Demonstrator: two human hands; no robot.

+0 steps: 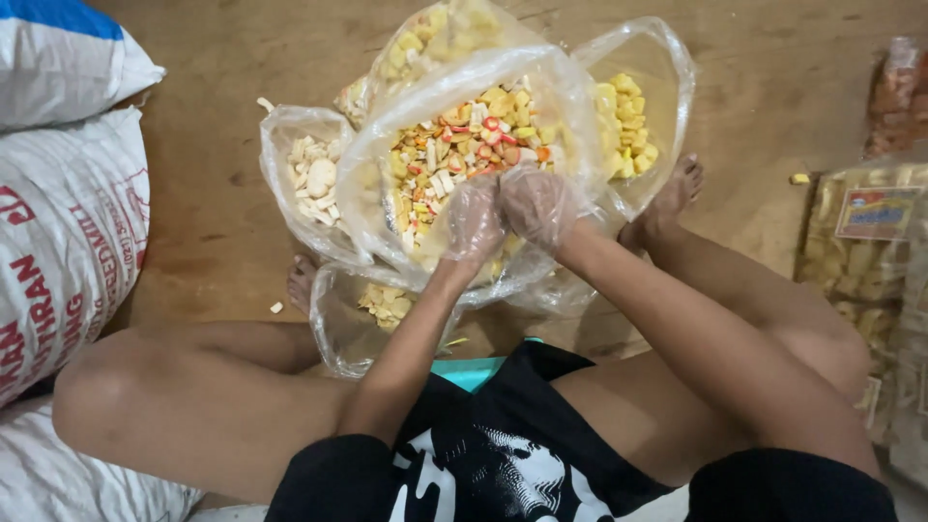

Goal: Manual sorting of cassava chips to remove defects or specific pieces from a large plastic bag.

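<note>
While the big clear bag of mixed snack pieces sits on the floor between my feet, my left hand and right hand, gloved, fingers curled together inside it; mixing looks partway. Smaller bags around hold unmixed pieces.

I see 1 big clear plastic bag sitting open on the floor at the scene's centre, between my legs. It sags wide and holds mixed crackers: yellow cubes, pale sticks and red-striped pieces, heaped loosely toward its far side.
</note>
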